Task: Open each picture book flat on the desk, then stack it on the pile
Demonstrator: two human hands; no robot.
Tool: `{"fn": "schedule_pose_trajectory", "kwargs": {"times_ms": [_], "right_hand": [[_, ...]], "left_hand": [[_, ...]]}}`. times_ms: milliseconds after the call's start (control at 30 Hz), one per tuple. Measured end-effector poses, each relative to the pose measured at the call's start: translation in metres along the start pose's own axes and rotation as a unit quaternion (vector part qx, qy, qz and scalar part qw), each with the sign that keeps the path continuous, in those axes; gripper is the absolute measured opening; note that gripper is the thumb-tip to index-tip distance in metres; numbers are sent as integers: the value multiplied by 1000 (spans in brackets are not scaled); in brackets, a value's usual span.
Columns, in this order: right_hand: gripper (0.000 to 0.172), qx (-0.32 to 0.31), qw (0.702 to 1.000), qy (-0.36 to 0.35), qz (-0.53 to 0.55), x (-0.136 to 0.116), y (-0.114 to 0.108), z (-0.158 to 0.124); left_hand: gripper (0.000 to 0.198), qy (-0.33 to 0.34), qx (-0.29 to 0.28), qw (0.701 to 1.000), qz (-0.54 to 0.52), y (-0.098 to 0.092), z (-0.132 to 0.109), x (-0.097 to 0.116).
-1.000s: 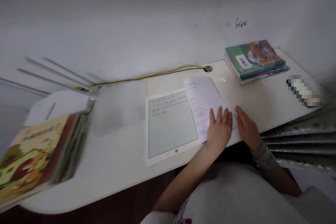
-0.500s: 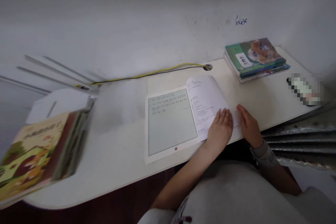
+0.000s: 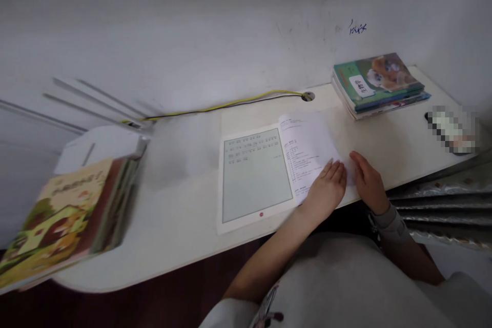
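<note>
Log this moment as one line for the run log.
left hand: flat on open booklet | right hand: at booklet's right edge | tablet: left of booklet, screen shows text

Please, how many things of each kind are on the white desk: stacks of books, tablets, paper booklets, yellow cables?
Stacks of books: 2
Tablets: 1
Paper booklets: 1
Yellow cables: 1
Total: 5
</note>
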State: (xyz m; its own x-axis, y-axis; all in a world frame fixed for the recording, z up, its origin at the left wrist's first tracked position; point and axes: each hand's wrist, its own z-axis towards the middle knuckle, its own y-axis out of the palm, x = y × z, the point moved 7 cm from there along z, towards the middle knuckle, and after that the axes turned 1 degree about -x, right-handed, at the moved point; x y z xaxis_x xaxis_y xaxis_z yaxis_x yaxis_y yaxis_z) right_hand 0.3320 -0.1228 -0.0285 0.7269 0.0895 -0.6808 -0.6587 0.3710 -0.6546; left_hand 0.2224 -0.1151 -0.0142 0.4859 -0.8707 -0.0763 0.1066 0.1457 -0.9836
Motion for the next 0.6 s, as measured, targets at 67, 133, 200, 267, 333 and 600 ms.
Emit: {"fn": "schedule_pose_trajectory", "kwargs": {"times_ms": [67, 133, 200, 267, 333, 600], "right_hand": [[44, -1, 1000, -3, -8, 0, 1, 0], [44, 0, 1000, -6, -11, -1, 1, -1], [44, 1, 1000, -12, -14, -2, 2, -1], [44, -1, 1000, -21, -21, -3, 3, -2], [44, -6, 999, -29, -32, -6, 4, -2], [45, -25, 978, -54, -200, -13, 9, -1]], "left_hand": [[35, -1, 5, 1000, -7, 1, 3, 1], [36, -11, 12, 1000, -9, -2, 3, 0], [38, -25, 18, 1000, -5, -10, 0, -1], [39, -37, 18, 999, 10, -21, -8, -2], [41, -57, 9, 998, 31, -30, -20, -6], [55, -147, -33, 988, 31, -14, -60, -32]]}}
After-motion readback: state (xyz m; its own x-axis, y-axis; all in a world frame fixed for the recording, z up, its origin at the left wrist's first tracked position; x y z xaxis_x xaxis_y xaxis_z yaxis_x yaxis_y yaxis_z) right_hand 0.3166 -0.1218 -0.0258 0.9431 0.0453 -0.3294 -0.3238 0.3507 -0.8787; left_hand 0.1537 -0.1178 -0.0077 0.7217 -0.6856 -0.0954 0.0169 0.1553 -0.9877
